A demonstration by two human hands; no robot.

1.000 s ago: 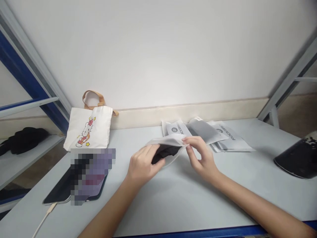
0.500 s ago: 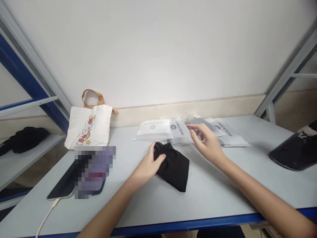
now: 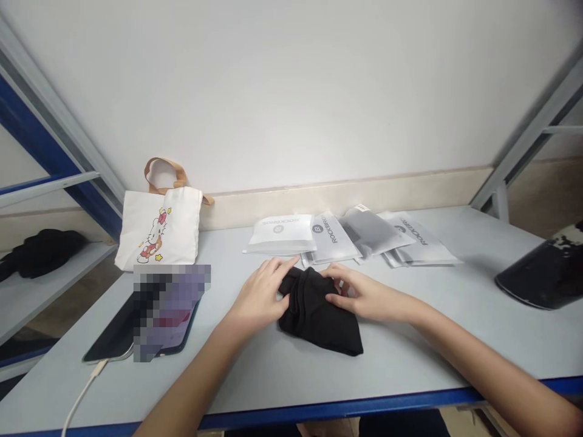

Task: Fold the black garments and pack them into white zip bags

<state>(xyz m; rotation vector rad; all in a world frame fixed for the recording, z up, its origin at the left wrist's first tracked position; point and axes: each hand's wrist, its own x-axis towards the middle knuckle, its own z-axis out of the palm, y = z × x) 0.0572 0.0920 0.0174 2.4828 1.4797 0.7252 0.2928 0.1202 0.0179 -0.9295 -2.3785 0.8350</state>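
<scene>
A black cloth, folded and bunched at its upper left, lies on the grey table in front of me. My left hand grips its left end, with the thumb on the front and the fingers over the top. On the upper right part of the cloth, my right hand pinches the fabric between thumb and fingers. Behind the cloth are several frosted plastic pouches; a white-looking pouch is on the left and a pouch with dark contents is further right.
At the left back stands a white tote bag. Two devices, partly pixelated, lie in front of it, with a white cable plugged into one. A dark rounded object is at the right. Metal frame posts flank the table.
My right hand has come down and left from near the pouches onto the cloth. My left hand has shifted slightly left, and the cloth's lower corner has moved right.
</scene>
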